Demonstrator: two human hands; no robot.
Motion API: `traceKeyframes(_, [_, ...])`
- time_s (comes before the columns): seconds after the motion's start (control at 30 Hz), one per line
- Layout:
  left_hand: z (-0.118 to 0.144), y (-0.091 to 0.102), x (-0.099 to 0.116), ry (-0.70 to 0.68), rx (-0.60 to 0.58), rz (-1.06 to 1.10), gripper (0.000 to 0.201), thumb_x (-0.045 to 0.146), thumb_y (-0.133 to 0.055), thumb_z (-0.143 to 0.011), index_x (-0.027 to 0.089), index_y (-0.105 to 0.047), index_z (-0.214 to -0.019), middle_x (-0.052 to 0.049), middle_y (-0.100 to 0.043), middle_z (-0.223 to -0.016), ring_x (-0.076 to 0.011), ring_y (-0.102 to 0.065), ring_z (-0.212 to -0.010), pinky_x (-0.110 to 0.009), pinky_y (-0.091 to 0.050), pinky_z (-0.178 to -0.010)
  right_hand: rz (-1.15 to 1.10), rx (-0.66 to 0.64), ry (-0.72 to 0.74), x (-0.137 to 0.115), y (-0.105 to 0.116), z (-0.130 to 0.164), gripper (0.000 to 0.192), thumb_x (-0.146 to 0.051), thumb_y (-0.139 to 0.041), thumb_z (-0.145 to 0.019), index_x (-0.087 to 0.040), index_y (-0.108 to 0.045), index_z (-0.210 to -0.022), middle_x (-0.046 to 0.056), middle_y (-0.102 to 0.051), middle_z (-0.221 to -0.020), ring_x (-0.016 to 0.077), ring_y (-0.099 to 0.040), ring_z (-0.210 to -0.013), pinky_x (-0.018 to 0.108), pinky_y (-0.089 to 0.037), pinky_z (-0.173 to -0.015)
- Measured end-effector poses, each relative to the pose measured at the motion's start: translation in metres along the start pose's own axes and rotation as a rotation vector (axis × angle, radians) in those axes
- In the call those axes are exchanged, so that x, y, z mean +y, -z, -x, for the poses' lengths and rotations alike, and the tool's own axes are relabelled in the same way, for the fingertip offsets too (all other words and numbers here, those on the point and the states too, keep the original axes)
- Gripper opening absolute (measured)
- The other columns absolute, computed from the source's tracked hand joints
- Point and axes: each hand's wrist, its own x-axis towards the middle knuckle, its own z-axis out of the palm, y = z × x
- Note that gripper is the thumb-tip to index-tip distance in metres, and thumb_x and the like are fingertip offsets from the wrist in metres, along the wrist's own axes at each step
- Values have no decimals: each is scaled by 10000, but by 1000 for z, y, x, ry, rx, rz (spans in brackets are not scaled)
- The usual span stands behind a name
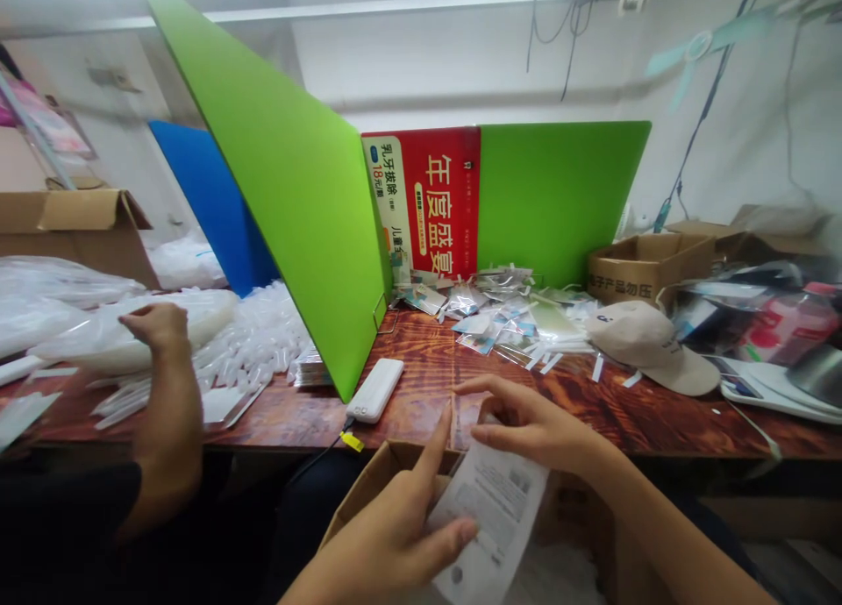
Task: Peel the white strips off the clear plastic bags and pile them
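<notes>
Resting on a clear bag (124,338) at far left is a co-worker's hand (156,324), its arm running down into a dark sleeve; white tubes (263,342) are heaped just beside it on the counter (434,386). A green divider (289,184) slants down to the counter edge, with a white power bank (375,389) lying at its foot and a cable trailing off the front. Below, over an open box (368,491), the person's left hand (388,535) pinches the lower left edge of a printed packet (490,508) between thumb and fingers (453,530), the index finger raised and pointing up beside the packet's left edge. The right hand (526,425) curls loosely over the packet's top, its fingertips touching the upper edge, the other fingers spread and released. Behind, small sachets (500,311) are scattered before a red sign (424,202). Further right lie a beige cap (648,342) and a small carton (641,267).
</notes>
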Motion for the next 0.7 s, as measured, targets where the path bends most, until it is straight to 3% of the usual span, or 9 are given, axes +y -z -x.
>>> traceKeyframes(0.07, [-1, 3, 1, -45, 31, 243, 939, 594, -512, -899, 210, 48, -1548, -112, -727, -1011, -238, -699, -832, -302, -525, -688, -245, 77, -17, -3, 10, 7, 477, -383, -725, -793, -241, -574, -1223, -46, -531, -728, 82, -449, -521, 198, -330, -448])
traceKeyframes(0.13, [-4, 5, 1, -87, 156, 435, 926, 718, -399, -879, 212, -4, -1546, -136, -730, -1040, -252, -717, -830, -325, -535, -709, -458, 231, 43, -6, 21, 16, 521, -478, -733, -767, -270, -600, -1227, -63, -506, -655, 68, -382, -436, 192, -294, -402])
traceKeyframes(0.2, [-7, 8, 1, -99, 280, 492, 881, 742, -372, -869, 207, -135, -1528, -132, -741, -1018, -249, -726, -807, -327, -537, -717, -606, 367, 148, -9, 29, 22, 519, -633, -590, -829, -294, -624, -1221, -83, -427, -541, 65, -254, -360, 200, -273, -379])
traceKeyframes(0.27, [-8, 9, 0, -92, 327, 486, 825, 730, -390, -872, 204, -251, -1492, -115, -750, -978, -242, -729, -779, -317, -538, -698, -676, 456, 192, -10, 34, 21, 534, -693, -437, -884, -301, -661, -1171, -80, -420, -508, 68, -217, -339, 210, -307, -394])
traceKeyframes(0.33, [-9, 9, -1, -85, 333, 461, 788, 725, -396, -874, 204, -329, -1460, -107, -754, -959, -239, -729, -769, -314, -538, -690, -621, 557, 159, -2, 38, 12, 488, -670, -469, -875, -281, -702, -1057, -46, -530, -575, 79, -370, -390, 227, -402, -472])
traceKeyframes(0.43, [-11, 9, -4, -78, 308, 389, 757, 719, -387, -882, 196, -400, -1429, -107, -750, -959, -238, -724, -784, -321, -537, -707, -392, 677, 51, 24, 49, -18, 349, -559, -615, -808, -230, -703, -884, 24, -670, -777, 161, -613, -686, 287, -500, -669])
traceKeyframes(0.57, [-14, 10, -7, -82, 276, 304, 701, 691, -344, -915, 207, -437, -1413, -99, -739, -982, -237, -714, -810, -333, -546, -728, -174, 668, 11, 69, 76, -69, 200, -380, -621, -830, -197, -698, -808, 41, -687, -869, 197, -632, -845, 297, -475, -703])
traceKeyframes(0.7, [-14, 13, -12, -89, 352, 195, 605, 624, -318, -955, 241, -475, -1396, -89, -737, -1024, -242, -711, -852, -351, -561, -767, 28, 493, 116, 89, 98, -111, 244, -313, -560, -856, -212, -650, -653, 6, -645, -741, 224, -641, -864, 341, -470, -716])
